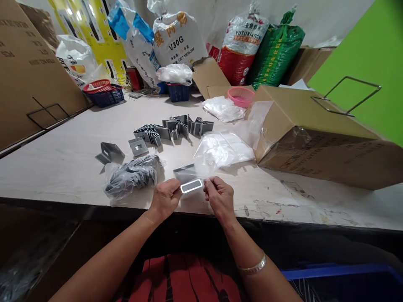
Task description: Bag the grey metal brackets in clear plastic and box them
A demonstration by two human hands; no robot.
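Observation:
My left hand is closed, its thumb and finger pinching one end of a small dark grey rectangular plate with a white rim. At the plate's other end, my right hand is pinched on what looks like a clear plastic bag. Just beyond the plate lies a grey bent bracket. Left of my hands rests a clear bag packed with grey pieces. Behind it are a single bracket with a slot and another bracket. A row of several nested brackets stands further back.
Flat clear bags lie right of centre beside a large cardboard box. A pink basket and a blue basket stand behind. Filled sacks line the wall. Another carton is at left.

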